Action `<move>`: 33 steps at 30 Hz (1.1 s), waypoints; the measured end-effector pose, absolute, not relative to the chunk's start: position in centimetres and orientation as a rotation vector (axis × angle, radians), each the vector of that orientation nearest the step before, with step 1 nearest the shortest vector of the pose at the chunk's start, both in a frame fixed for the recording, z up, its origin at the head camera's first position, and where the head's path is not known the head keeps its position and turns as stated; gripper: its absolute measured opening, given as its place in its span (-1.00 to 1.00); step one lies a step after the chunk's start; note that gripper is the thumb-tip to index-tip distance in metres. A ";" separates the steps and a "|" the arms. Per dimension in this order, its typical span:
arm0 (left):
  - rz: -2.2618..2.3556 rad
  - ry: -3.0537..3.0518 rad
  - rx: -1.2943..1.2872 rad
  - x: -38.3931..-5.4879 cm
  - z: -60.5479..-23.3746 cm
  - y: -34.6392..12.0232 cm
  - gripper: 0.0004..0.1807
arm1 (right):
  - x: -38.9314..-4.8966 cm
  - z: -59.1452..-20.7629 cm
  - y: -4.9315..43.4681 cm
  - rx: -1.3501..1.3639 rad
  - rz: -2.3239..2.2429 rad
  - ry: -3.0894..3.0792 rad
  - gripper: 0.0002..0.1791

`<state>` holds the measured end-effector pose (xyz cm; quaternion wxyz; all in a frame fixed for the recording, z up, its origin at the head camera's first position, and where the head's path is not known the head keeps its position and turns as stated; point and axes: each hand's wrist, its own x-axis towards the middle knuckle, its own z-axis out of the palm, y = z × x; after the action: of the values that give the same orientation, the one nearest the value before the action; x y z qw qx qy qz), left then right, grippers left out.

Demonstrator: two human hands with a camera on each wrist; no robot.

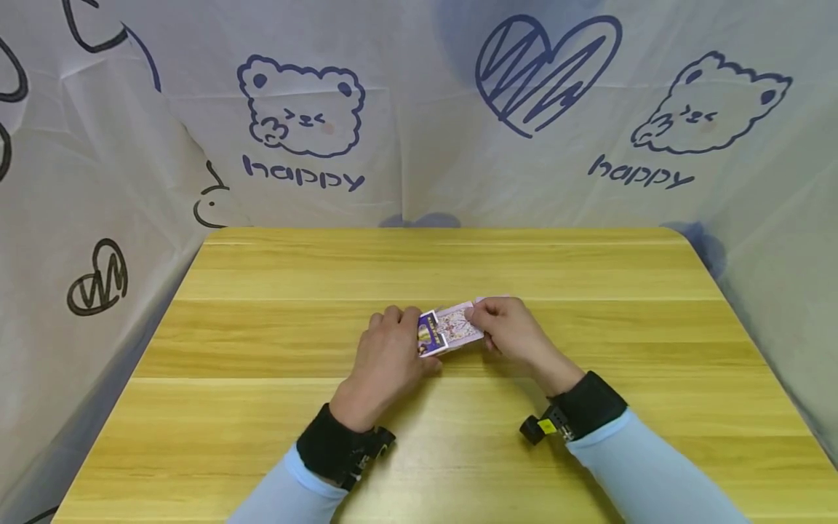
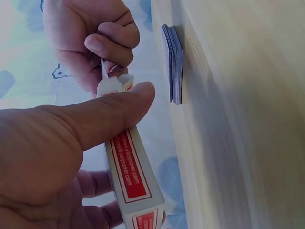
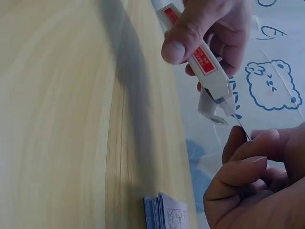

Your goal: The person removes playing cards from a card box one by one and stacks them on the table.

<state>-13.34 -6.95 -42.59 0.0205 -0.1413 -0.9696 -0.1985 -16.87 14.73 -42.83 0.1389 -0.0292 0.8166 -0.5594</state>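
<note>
Pale cloth (image 1: pixel 432 109) with line-drawn hearts and bear faces hangs beyond the far edge of your wooden table (image 1: pixel 262 407). Your left hand (image 1: pixel 389 349) is wrapped round a card box (image 1: pixel 428 335), its thumb across the narrow red-and-white side. Your right hand (image 1: pixel 513 331) pinches a card (image 1: pixel 458 325) with a patterned back — it sticks partway out of the box's open end, toward the table's right edge. You hold both over the table, about midway between its left and right edges. Near your right hand, a stack of cards (image 2: pixel 174 67) rests on the tabletop — farther out, black wristbands (image 1: pixel 589 404) meet light-blue sleeves (image 1: pixel 648 466).
</note>
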 end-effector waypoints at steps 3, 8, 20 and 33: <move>-0.620 -3.017 -0.393 -13.4 -42.4 -6.9 -0.09 | -16.9 -42.8 14.7 -0.005 -1.674 2.299 -0.69; -0.624 -3.020 -0.355 -13.4 -42.2 -6.9 -0.10 | -16.8 -43.1 14.3 0.024 -1.678 2.211 -0.71; -0.606 -3.003 -0.371 -13.3 -42.3 -7.1 -0.11 | -16.5 -43.9 14.0 0.102 -1.782 2.029 -0.73; -0.634 -3.018 -0.337 -13.4 -42.4 -7.2 -0.10 | -18.0 -43.4 16.7 0.085 -2.031 1.972 -0.81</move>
<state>-13.44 -7.18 -42.38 0.0197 -0.1088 -0.9727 -0.2042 -17.99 16.68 -43.35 0.1543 0.0295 0.6879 -0.7086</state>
